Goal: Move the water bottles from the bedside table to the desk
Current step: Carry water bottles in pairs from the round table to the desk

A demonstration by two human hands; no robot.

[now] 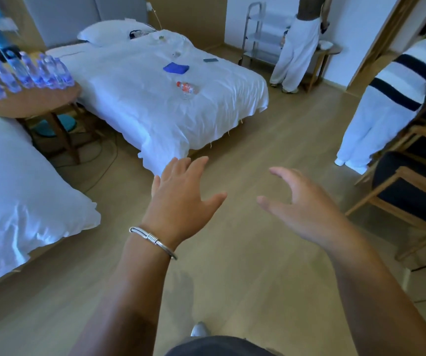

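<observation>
Both forearms bare, no sleeves. Left wrist: silver bangle (153,242) with a coiled wire wrap. Dark garment (219,346) at waist; light shoe toe (199,329) below.

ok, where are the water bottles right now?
Head view, far left: the water bottles stand clustered on the round bedside table, between the two beds. Both hands are empty and well away from them.
</observation>
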